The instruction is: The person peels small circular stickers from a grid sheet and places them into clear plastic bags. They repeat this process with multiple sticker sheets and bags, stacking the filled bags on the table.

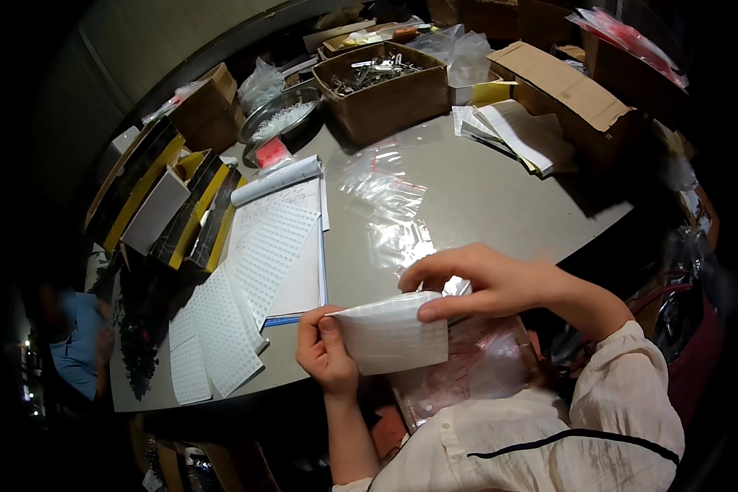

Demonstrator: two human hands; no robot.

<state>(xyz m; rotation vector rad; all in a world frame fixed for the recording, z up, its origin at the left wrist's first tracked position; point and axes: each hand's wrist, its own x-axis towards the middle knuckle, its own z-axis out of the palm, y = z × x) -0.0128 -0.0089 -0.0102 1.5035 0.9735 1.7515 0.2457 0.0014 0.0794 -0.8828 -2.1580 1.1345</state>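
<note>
A white sheet with a faint grid, like a label sheet (pixel 392 338), is held up in front of me, bent along its upper edge. At its left edge my left hand (pixel 330 351) is closed on it, thumb on the near face and fingers behind. My right hand (pixel 488 283) is at the upper right corner, its thumb pressed against the sheet and its fingers curled over behind. A shiny bit of clear plastic (pixel 457 287) shows between right thumb and fingers; whether they grip it is unclear. Beyond the hands, clear zip bags (pixel 398 238) lie on the table.
Printed label sheets (pixel 221 332) and an open notebook (pixel 291 271) lie at left, beside black-and-yellow boxes (pixel 197 213). Farther back are a bowl of small white pieces (pixel 283 119) and a carton of metal parts (pixel 385 102). Plastic bags (pixel 484 369) fill my lap area. Another person (pixel 78 344) is at far left.
</note>
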